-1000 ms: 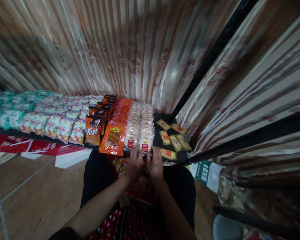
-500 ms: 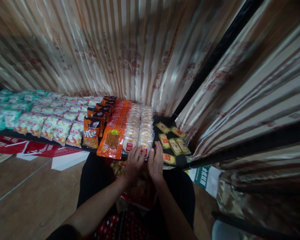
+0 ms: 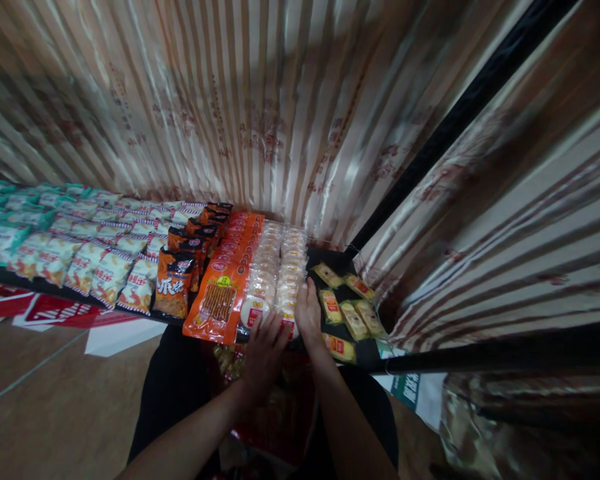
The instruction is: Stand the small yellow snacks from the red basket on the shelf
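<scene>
Two rows of round white rice crackers (image 3: 290,257) in clear wrappers stand on the black shelf (image 3: 325,257) in front of me. My left hand (image 3: 266,347) rests its spread fingers against the near end of these rows. Along the right side of the right-hand row lies my right hand (image 3: 309,317), its fingers stretched out and touching the wrappers. Neither hand is closed around a packet. Just left of the crackers are orange snack packets (image 3: 217,303) with brown sticks showing through a window.
Black-and-orange bags (image 3: 173,283), white snack bags (image 3: 140,283) and green packets (image 3: 10,240) fill the shelf leftward. Several small yellow packets (image 3: 354,320) lie at its right end. A black pole (image 3: 410,167) slants up before a striped curtain (image 3: 260,100). A red bag (image 3: 280,427) sits between my knees.
My right hand has moved forward along the side of the cracker row. The left hand stays at the near end. The view has shifted slightly, so the shelf appears lower.
</scene>
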`<action>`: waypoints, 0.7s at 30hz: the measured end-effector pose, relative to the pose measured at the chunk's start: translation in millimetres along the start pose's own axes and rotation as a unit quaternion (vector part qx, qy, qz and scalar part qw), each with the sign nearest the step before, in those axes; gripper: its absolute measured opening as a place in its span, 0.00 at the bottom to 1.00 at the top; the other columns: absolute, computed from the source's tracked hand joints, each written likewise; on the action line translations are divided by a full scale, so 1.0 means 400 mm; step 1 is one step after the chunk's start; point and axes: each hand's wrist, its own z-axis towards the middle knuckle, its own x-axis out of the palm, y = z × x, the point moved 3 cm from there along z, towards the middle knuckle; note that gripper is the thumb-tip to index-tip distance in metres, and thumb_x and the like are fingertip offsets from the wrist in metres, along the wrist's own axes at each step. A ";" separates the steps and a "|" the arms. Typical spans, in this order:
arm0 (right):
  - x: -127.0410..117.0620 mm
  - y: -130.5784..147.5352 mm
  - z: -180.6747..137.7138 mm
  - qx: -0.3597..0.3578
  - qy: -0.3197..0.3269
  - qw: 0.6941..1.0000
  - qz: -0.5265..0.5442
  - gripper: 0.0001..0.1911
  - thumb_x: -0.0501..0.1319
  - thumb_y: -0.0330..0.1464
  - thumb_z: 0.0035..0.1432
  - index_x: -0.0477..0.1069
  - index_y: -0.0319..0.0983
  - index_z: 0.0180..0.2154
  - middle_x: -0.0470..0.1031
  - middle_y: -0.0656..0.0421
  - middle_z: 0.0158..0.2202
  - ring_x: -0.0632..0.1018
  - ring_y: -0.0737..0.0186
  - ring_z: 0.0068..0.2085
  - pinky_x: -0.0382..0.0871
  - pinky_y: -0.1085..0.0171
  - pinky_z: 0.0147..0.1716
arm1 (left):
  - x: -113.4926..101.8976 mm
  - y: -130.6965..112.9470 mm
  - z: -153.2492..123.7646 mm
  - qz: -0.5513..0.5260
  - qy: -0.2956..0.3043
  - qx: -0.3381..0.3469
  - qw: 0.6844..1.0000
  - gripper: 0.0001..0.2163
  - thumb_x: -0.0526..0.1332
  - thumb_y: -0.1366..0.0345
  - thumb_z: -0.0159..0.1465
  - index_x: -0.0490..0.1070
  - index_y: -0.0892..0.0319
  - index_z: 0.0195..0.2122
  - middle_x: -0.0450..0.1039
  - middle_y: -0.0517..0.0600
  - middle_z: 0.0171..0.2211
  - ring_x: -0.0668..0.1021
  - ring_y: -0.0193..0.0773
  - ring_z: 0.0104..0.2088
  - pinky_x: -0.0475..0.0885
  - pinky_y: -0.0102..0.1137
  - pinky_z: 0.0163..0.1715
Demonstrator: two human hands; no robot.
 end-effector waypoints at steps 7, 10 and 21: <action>0.001 -0.001 0.023 -0.036 -0.030 0.999 0.025 0.35 0.39 0.48 0.61 0.58 0.32 0.59 0.63 0.45 0.60 0.63 0.53 0.61 0.53 0.54 0.60 | 0.014 0.003 0.023 -0.010 0.012 -0.010 1.000 0.16 0.51 0.66 0.66 0.64 0.59 0.54 0.68 0.55 0.55 0.64 0.43 0.60 0.54 0.45 0.62; 0.008 -0.004 0.028 -0.032 -0.024 0.999 0.007 0.36 0.39 0.48 0.60 0.59 0.30 0.59 0.63 0.43 0.60 0.64 0.51 0.60 0.53 0.53 0.59 | 0.020 0.004 0.020 -0.008 0.003 -0.010 1.000 0.16 0.52 0.66 0.66 0.64 0.59 0.54 0.68 0.55 0.55 0.64 0.42 0.60 0.54 0.44 0.62; 0.011 0.004 0.036 -0.048 -0.028 0.998 0.010 0.38 0.38 0.49 0.60 0.59 0.27 0.58 0.63 0.41 0.59 0.63 0.51 0.60 0.52 0.53 0.60 | 0.022 0.006 0.030 -0.007 -0.004 -0.015 1.000 0.15 0.52 0.65 0.66 0.65 0.59 0.53 0.68 0.55 0.54 0.64 0.43 0.59 0.55 0.44 0.61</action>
